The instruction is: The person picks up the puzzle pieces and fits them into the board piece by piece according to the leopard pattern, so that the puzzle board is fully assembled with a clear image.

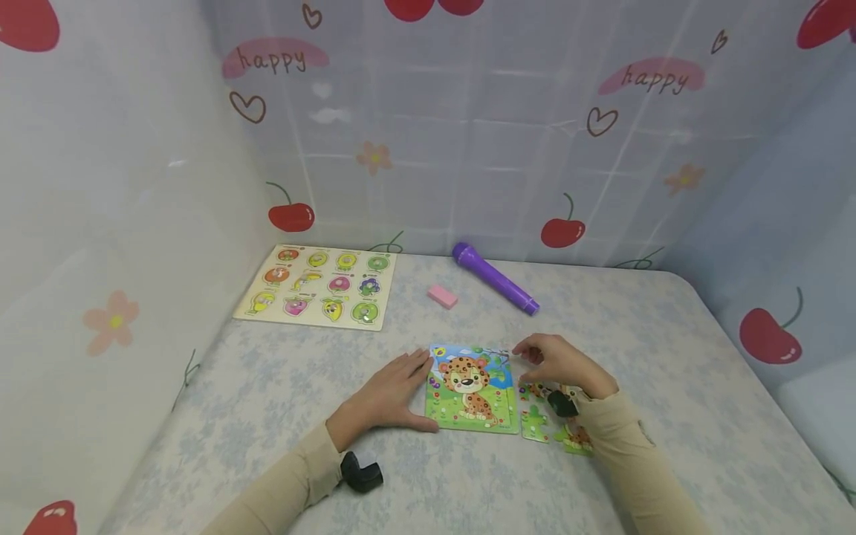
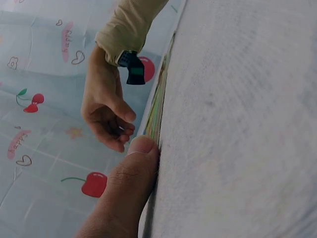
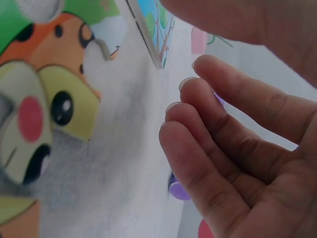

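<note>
A square jigsaw board (image 1: 444, 412) with a picture of a spotted leopard cub lies on the table in the head view. My left hand (image 1: 394, 390) rests along the board's left side, fingers spread, with the thumb near its lower left corner. The left wrist view shows that thumb (image 2: 130, 173) against the board's edge. By the upper right corner, my right hand (image 1: 558, 360) hovers with loosely bent fingers and holds nothing. Below it lie several loose jigsaw pieces, among them a green piece (image 1: 533, 426); the right wrist and its camera partly hide others.
A pink eraser-like block (image 1: 443, 296) and a purple toy microphone (image 1: 495, 279) lie behind the leopard board. A fruit peg board (image 1: 314, 293) sits at the back left. Printed curtains (image 1: 428, 186) enclose the cloth-covered table (image 1: 267, 379).
</note>
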`<state>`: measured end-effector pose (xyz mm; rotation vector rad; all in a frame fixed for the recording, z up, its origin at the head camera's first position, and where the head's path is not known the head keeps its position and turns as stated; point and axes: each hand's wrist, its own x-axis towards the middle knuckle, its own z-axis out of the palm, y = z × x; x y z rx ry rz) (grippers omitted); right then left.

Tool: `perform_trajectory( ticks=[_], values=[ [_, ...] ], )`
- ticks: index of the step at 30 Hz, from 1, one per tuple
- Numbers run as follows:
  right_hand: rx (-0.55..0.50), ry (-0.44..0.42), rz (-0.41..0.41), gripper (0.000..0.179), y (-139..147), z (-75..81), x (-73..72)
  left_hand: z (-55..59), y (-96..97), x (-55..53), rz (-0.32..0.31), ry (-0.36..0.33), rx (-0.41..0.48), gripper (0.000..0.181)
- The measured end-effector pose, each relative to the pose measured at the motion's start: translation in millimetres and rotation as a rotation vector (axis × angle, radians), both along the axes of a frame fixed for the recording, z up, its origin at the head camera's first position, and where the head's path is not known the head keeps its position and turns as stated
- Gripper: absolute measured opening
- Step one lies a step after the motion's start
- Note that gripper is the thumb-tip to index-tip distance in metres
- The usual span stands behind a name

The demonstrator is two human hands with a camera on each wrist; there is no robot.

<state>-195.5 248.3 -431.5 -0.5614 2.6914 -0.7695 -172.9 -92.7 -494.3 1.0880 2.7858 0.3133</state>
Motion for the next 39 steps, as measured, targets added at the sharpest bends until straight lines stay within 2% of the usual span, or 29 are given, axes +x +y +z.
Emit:
perform_trajectory(
  ticks=[9, 18, 31, 39],
  values=[
    [0.026, -0.025, -0.058, 0.047, 9.6, -2.4, 12.9, -1.6, -2.0, 0.2, 0.000, -0.005, 0.014, 0.118],
    [0.023, -0.016, -0.036, 0.039, 20.4, -13.0, 24.6, -3.2, -0.9, 0.3, -0.006, -0.012, -0.003, 0.118],
    [0.020, -0.021, -0.066, 0.039, 23.7, -18.0, 33.4, 0.8, -0.7, 1.1, -0.005, -0.004, -0.001, 0.118],
    [0.021, 0.019, -0.042, 0.031, 25.1, -18.2, 33.6, 1.6, -0.5, 1.6, 0.000, 0.000, 0.008, 0.118]
  ],
)
